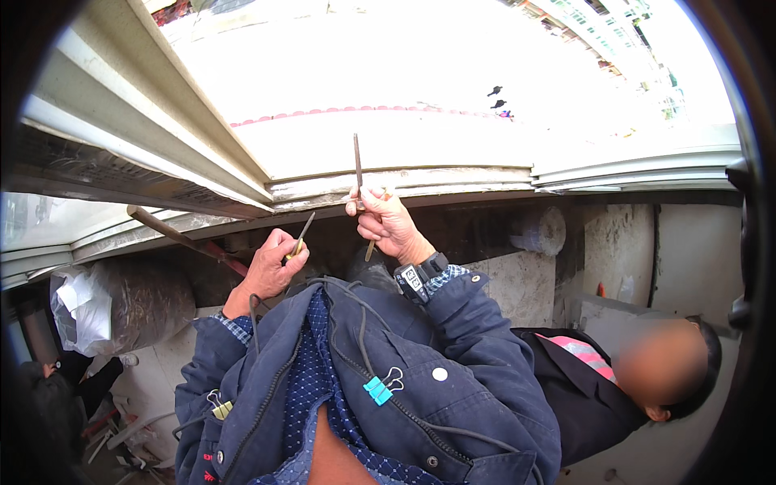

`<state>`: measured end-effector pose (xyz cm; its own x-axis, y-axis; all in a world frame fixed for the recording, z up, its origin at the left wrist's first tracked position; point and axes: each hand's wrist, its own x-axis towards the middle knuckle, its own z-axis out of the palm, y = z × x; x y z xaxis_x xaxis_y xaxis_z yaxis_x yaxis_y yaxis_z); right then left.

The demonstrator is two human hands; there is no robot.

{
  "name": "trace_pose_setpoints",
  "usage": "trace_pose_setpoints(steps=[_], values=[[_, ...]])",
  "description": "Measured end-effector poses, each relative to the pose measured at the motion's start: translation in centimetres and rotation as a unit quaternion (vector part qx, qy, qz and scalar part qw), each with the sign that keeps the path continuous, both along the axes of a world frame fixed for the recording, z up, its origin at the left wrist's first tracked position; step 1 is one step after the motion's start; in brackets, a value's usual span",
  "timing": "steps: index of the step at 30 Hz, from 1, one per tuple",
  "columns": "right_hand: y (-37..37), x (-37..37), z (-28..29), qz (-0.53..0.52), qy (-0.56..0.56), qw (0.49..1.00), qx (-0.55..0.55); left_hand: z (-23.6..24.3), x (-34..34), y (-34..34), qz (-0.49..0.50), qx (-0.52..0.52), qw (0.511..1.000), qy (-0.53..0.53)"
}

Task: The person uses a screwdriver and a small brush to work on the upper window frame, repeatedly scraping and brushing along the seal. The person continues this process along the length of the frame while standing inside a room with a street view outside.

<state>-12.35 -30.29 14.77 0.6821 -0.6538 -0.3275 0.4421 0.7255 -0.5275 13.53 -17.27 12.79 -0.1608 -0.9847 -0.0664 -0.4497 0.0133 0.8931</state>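
My left hand [273, 268] is closed around a slim pointed tool [305, 230] with a dark blade or shaft and a bit of yellow at the grip. Its tip points up and to the right, and its exact kind does not show. To the right, my right hand [390, 225] pinches a long thin metal rod [358, 162], brownish grey and held nearly upright. The rod's upper end stands out over the window sill, and its lower end shows below my fingers. A small gap separates the left tool from the rod. My right wrist wears a watch [411, 279].
The window sill [453, 179] runs beyond my hands, with sash frames [153, 105] on the left. A wooden handle [158, 225] leans near a plastic-wrapped bundle [145, 311]. Another person [566, 396] is close on my right; someone else [48, 404] is at lower left.
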Motion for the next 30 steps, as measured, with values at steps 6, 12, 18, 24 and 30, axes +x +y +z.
trace_pose_setpoints(steps=[6,12,18,24,30], values=[[2.8,1.0,0.7,0.009,0.149,0.989,-0.017,1.4,-3.8,-4.4,0.097,0.046,0.983,0.151],[6.8,3.0,-0.1,-0.038,0.228,0.962,-0.145,1.4,-5.5,-5.8,0.118,0.148,0.941,0.28],[7.0,3.4,-0.1,0.004,0.259,0.953,-0.157,0.4,-5.1,-6.1,0.125,0.146,0.951,0.242],[5.1,0.5,0.2,-0.081,0.372,0.924,-0.033,0.4,-4.8,-6.0,0.143,0.172,0.938,0.264],[8.2,-2.0,-2.8,-0.031,0.337,0.918,0.207,0.2,-4.2,-6.0,0.134,0.178,0.936,0.274]])
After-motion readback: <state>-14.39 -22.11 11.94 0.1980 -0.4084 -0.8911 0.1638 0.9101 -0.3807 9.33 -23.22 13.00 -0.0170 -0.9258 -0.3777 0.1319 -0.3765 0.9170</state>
